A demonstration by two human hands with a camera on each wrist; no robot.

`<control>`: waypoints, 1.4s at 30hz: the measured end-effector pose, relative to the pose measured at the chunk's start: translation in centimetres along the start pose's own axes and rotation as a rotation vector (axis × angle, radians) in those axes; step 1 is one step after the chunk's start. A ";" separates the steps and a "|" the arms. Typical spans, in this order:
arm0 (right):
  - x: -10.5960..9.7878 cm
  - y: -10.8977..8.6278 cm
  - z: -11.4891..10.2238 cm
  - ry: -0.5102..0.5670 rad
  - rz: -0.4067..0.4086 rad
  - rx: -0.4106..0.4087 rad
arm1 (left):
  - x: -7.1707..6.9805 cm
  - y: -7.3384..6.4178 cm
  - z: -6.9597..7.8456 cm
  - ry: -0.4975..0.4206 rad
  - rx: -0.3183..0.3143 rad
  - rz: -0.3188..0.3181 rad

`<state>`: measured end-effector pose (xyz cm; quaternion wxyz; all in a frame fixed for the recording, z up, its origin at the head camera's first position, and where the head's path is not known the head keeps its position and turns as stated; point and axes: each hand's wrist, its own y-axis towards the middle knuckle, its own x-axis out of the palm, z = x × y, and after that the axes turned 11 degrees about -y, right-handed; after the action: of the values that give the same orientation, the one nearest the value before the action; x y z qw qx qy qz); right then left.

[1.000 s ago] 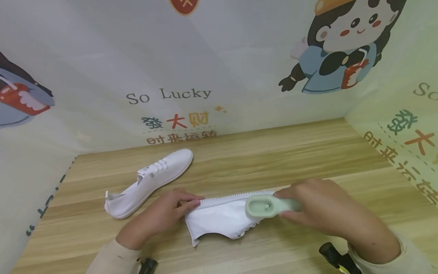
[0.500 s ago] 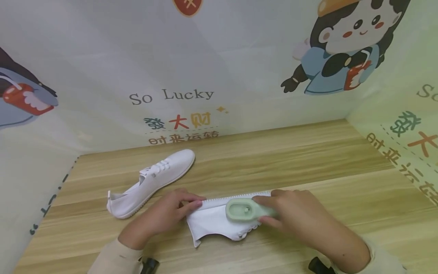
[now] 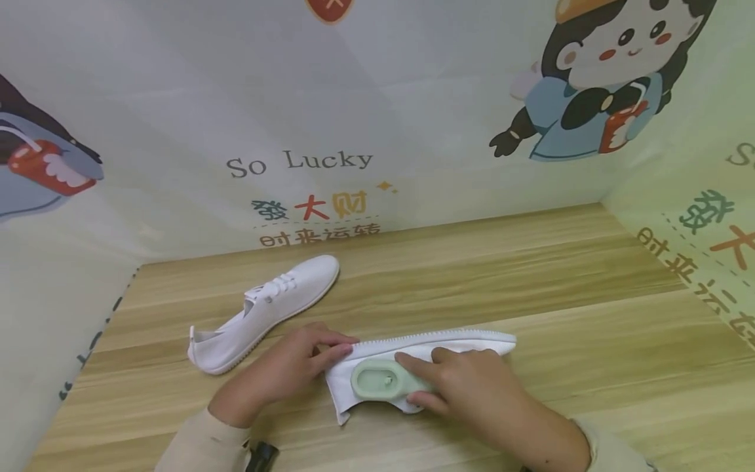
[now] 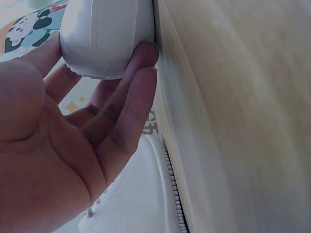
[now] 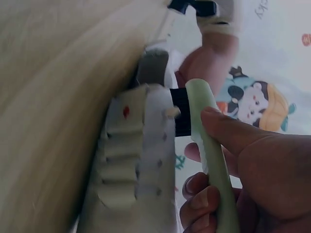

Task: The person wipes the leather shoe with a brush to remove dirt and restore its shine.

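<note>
A white lace-up shoe (image 3: 460, 342) lies on its side on the wooden table, sole edge facing away from me. Its heel is held by my left hand (image 3: 289, 367), thumb on one side and fingers on the other, as the left wrist view also shows at the heel (image 4: 107, 39). My right hand (image 3: 478, 396) grips the handle of a pale green brush (image 3: 377, 379). In the right wrist view, the brush's dark bristles (image 5: 181, 112) press against the shoe's upper near the opening. Part of the laces is hidden behind the right hand in the head view.
The matching white shoe (image 3: 283, 295) stands upright behind my left hand, toe pointing to the back right. Wood-grain table (image 3: 578, 275) surrounds both shoes. A printed cloth wall (image 3: 425, 131) closes off the back and sides. A black strap piece (image 3: 261, 455) shows by my left sleeve.
My right hand has slid the brush leftward along the shoe's side, from near the toe toward the heel and lower toward the opening. The left hand keeps its hold on the heel.
</note>
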<state>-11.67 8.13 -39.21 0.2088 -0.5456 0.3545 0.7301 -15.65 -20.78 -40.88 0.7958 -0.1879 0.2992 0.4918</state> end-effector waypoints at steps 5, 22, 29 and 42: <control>0.3 0.5 -0.9 0.007 -0.003 -0.015 | 0.1 0.2 0.1 -0.018 -0.007 -0.012; 0.8 -0.3 -0.2 -0.041 0.113 0.003 | 0.3 0.1 -0.2 -0.016 0.012 0.001; 0.4 -1.1 1.1 -0.012 0.104 0.036 | 0.2 -0.1 -0.3 -0.014 -0.002 0.000; -0.4 -3.6 3.5 -0.059 0.145 0.112 | 0.1 0.1 -0.2 -0.027 0.006 -0.006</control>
<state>-11.35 13.10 -39.36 0.1959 -0.4840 0.4272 0.7381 -15.78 -20.82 -41.08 0.8017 -0.1797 0.2895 0.4911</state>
